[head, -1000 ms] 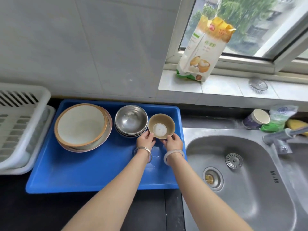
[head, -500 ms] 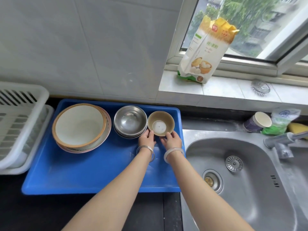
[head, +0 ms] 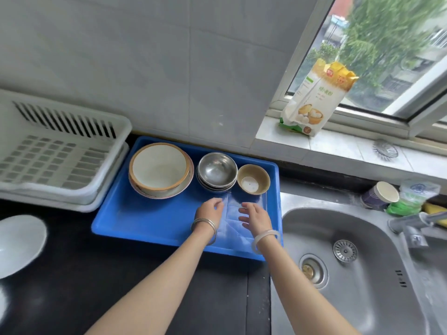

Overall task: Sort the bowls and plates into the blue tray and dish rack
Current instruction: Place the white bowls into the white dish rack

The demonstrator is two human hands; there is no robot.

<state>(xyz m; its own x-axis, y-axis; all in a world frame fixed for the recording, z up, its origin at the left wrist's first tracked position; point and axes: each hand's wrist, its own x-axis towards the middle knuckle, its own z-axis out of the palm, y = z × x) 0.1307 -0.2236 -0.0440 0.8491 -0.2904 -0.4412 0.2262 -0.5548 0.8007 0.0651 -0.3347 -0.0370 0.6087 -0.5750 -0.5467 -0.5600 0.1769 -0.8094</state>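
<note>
One blue tray — one dish rack — two hands.

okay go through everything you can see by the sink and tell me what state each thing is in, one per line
Small brown bowl: upright in the blue tray, released.
Steel bowls: nested, upright, in the tray.
Large ceramic bowl: upright on a plate, in the tray.
Dish rack: nothing in it.
Left hand: open, holding nothing.
Right hand: open, holding nothing.
Flour bag: leaning on the window.
Paper cup: tipped over.

Glossy blue plastic tray, shiny steel bowls, glazed ceramic brown bowl, white slotted plastic dish rack, brushed metal sink, and a dark, smooth, faintly reflective table.
</note>
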